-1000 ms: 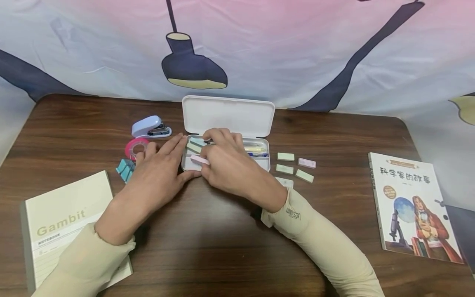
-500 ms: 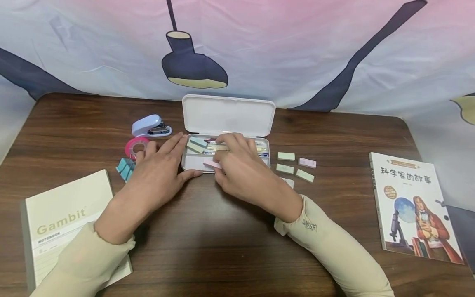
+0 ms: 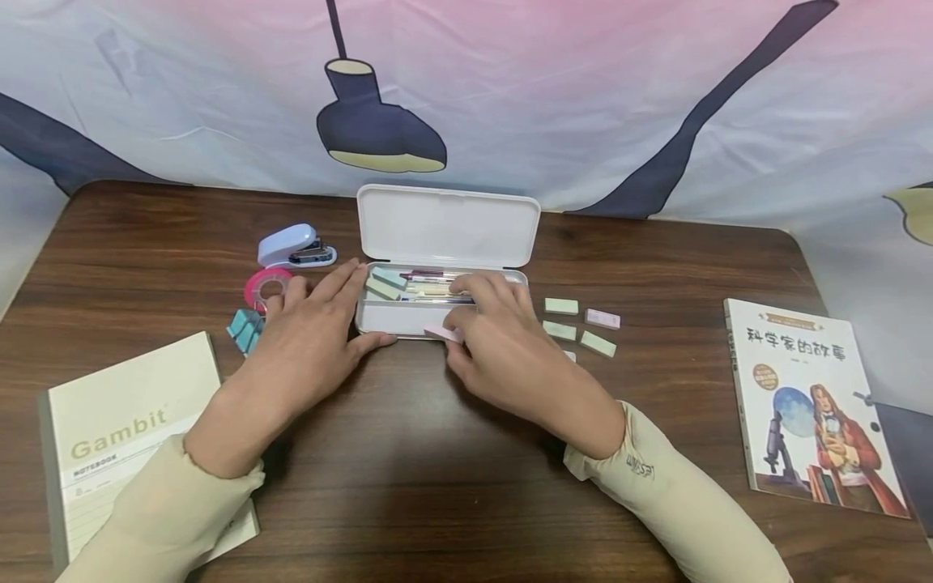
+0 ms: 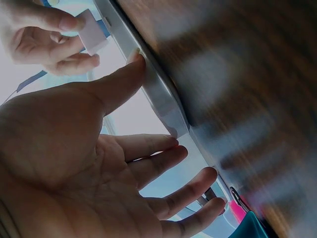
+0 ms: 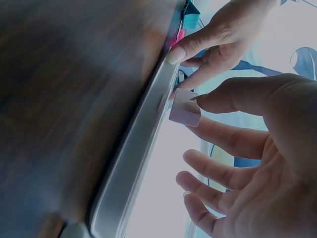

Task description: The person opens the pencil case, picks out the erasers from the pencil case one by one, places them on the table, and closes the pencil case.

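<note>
A white pencil case (image 3: pixel 394 318) lies with its lid raised at the back. My right hand (image 3: pixel 503 344) pinches a pink eraser (image 3: pixel 441 333) between thumb and forefinger, over the case's front compartment; the right wrist view shows the eraser (image 5: pixel 185 108) near the front rim. My left hand (image 3: pixel 309 340) rests at the case's left end, its thumb touching the front rim and its other fingers fairly straight. In the back compartment, a blue eraser (image 3: pixel 389 278) and a green eraser (image 3: pixel 382 289) lie at the left, beside several pens (image 3: pixel 430 287) partly hidden by my right hand.
Several loose erasers (image 3: pixel 560 331) lie right of the case. A stapler (image 3: pixel 295 247), a pink tape roll (image 3: pixel 262 285) and teal binder clips (image 3: pixel 244 329) are at the left. A notebook (image 3: pixel 138 405) lies under my left sleeve; a book (image 3: pixel 809 405) lies far right.
My right hand has moved to the right along the case with the pink eraser, uncovering more of the pens and the back-left erasers. My left hand has stayed in place.
</note>
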The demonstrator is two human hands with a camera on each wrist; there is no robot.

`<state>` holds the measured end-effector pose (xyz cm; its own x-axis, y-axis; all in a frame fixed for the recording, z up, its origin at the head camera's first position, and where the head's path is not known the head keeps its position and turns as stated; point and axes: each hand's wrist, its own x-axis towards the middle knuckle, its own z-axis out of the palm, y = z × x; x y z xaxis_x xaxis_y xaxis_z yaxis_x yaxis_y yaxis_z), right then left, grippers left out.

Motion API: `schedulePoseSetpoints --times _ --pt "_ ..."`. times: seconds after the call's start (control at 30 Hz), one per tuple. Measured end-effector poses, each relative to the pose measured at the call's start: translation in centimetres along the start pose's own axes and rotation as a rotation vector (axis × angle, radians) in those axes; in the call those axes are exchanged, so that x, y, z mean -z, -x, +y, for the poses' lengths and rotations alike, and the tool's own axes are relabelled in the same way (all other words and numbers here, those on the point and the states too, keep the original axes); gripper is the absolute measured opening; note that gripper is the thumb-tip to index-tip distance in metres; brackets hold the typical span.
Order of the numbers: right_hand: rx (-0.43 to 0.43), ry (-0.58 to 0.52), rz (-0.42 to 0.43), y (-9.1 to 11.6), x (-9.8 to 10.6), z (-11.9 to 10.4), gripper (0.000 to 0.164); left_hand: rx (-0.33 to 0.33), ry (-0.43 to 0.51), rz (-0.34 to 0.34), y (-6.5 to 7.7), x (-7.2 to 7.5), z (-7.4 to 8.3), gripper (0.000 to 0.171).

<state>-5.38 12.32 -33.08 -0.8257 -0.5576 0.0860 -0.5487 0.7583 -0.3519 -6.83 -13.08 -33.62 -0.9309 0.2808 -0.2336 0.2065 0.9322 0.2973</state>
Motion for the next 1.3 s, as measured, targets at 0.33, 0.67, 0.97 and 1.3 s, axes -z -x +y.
schedulePoseSetpoints --times 0.33,0.67,0.97,1.3 --pt "-0.055 -0.016 0.015 1.9 0.9 1.4 0.014 -0.004 0.000 0.001 -0.1 -0.1 -0.1 0.094" --pt "-0.107 0.029 0.093 5.0 1.8 3.6 0.010 -0.007 -0.002 0.007 0.0 -0.1 -0.1 0.095" --pt "-0.184 0.035 0.088 7.0 2.5 4.9 0.015 0.000 0.000 0.002 0.1 -0.1 -0.1 0.096" --pt "-0.226 0.052 0.103 9.3 3.1 6.2 0.017 0.001 0.006 0.002 0.0 -0.1 -0.1 0.096"
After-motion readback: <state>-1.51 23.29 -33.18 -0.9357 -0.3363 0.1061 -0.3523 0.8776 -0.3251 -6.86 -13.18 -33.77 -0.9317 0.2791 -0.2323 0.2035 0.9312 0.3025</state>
